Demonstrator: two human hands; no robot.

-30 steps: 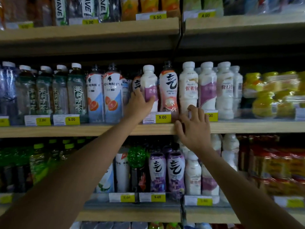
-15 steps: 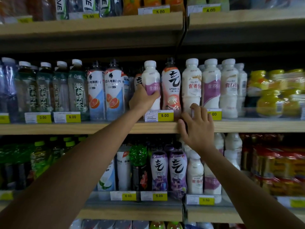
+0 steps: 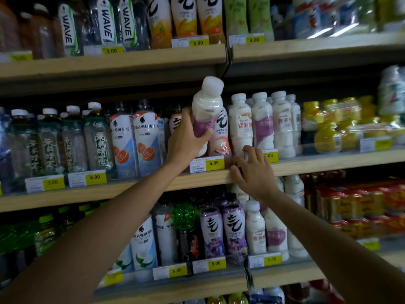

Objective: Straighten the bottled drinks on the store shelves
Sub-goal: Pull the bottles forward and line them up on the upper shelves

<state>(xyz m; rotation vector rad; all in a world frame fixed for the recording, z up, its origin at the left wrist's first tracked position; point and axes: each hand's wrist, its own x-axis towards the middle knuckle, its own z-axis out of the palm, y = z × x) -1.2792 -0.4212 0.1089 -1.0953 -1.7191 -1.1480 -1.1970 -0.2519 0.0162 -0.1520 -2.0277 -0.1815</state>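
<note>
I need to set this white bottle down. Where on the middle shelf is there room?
Only likely gap: the front slot above the 5.00 tag, between the grapefruit bottle and the peach-label bottle, partly hidden by the left hand holding the white bottle. Tea bottles left and milky bottles right stand packed.

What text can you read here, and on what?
"WAVE": clear bottles, top shelf
"3.00": top shelf tag
"5.00": top shelf tag
"4.00": top shelf tag
"3.00": middle shelf tag
"6.00": middle shelf tag
"5.00": middle shelf tag
"6.00": lower shelf tag
"5.00": lower shelf tag
"3.50": lower shelf tag
Half-covered tag at right hand: unclear.
Other tags, Chinese bottle labels: too blurred.
</note>
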